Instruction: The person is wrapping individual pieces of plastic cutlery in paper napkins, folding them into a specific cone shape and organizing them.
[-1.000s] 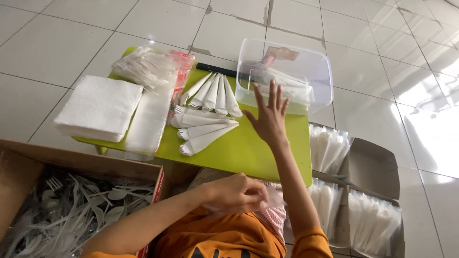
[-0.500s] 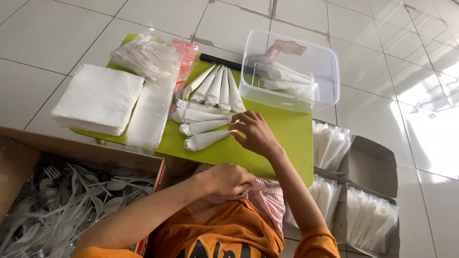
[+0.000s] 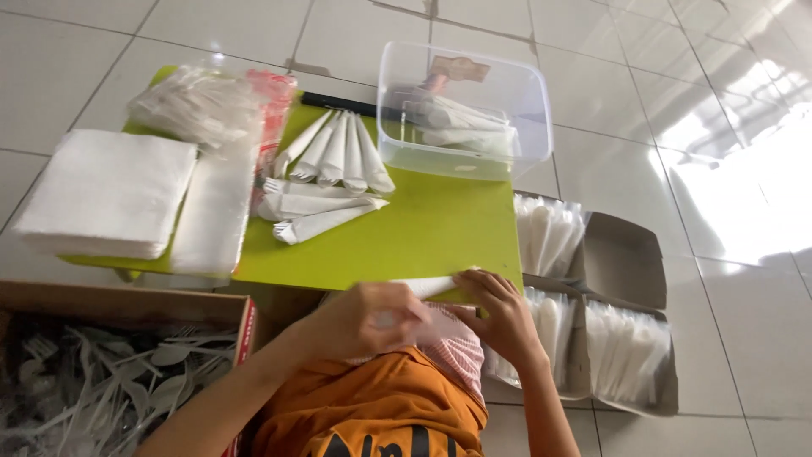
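Both hands meet at the near edge of the green board point(image 3: 423, 241), working a white napkin roll point(image 3: 425, 287) — the left hand point(image 3: 368, 320) is curled closed around one end, the right hand point(image 3: 499, 315) has its fingers bent, pinching the other end. Further up the board lie finished wrapped cones point(image 3: 326, 173), beside a stack of white napkins point(image 3: 106, 193) and a clear plastic tub point(image 3: 461, 110). A cardboard box of white plastic cutlery point(image 3: 110, 389) sits at the left.

cutlery box point(image 3: 127, 372) cut off (left edge), napkin point(image 3: 427, 286) half-hidden
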